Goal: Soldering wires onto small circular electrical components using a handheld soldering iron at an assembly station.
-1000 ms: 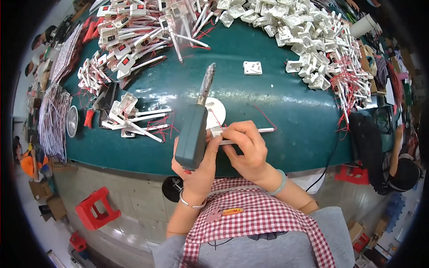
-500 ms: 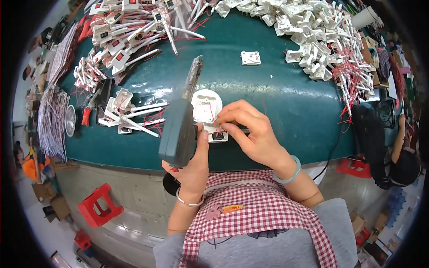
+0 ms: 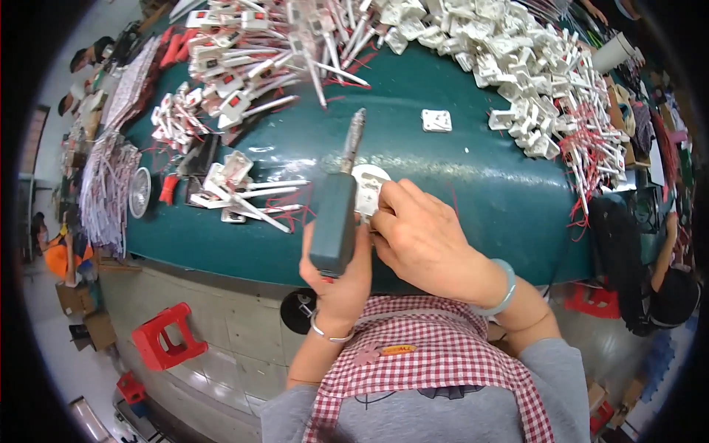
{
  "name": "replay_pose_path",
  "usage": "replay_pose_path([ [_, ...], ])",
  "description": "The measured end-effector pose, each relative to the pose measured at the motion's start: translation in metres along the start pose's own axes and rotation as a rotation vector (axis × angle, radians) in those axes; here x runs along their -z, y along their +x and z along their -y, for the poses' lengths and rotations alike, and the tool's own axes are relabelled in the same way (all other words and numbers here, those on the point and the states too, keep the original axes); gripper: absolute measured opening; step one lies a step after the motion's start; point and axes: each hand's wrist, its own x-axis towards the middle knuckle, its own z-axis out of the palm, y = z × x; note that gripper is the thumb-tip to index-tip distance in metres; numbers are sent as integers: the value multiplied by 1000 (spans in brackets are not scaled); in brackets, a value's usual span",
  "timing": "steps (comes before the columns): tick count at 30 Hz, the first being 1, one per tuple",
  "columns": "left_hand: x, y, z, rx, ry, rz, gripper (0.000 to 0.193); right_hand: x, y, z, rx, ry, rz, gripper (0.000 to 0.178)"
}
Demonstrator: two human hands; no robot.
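Note:
My left hand (image 3: 353, 277) is closed round a boxy dark grey-green hand tool (image 3: 334, 235). The tool's long, tarnished metal shaft (image 3: 354, 140) points away from me, above the table. Behind the tool, partly covered, lies a white plastic housing (image 3: 367, 198) on a round white base (image 3: 371, 171). My right hand (image 3: 428, 236) bends over the near end of the housing, fingers curled down and close to the left fingertips. What the right fingertips pinch is hidden beneath the hand.
White switch boxes (image 3: 244, 66) with stems and red wires are heaped at the far left, white shells (image 3: 509, 66) at the far right. A smaller group of stemmed parts (image 3: 247, 196) lies left of the tool. One flat white piece (image 3: 436, 120) and a metal bowl (image 3: 139, 192) also sit on the green table.
The right hand has turned palm-down and moved in over the near end of the housing, hiding the black part and red wire. The tool stands more upright. The whole view has shifted.

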Motion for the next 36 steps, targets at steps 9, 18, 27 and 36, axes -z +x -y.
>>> replay_pose_path([
  [9,-6,-5,5,66,-138,-53,27,3,5,-3,-2,42,218,15],
  [18,-7,-6,6,115,-126,-36,28,-7,-3,-5,-100,200,66,12],
  [27,-10,-5,11,113,-170,-94,32,-22,-21,-11,-273,508,-58,8],
  [36,-12,-6,16,199,-166,-45,33,-40,-22,-5,-37,269,-330,16],
])
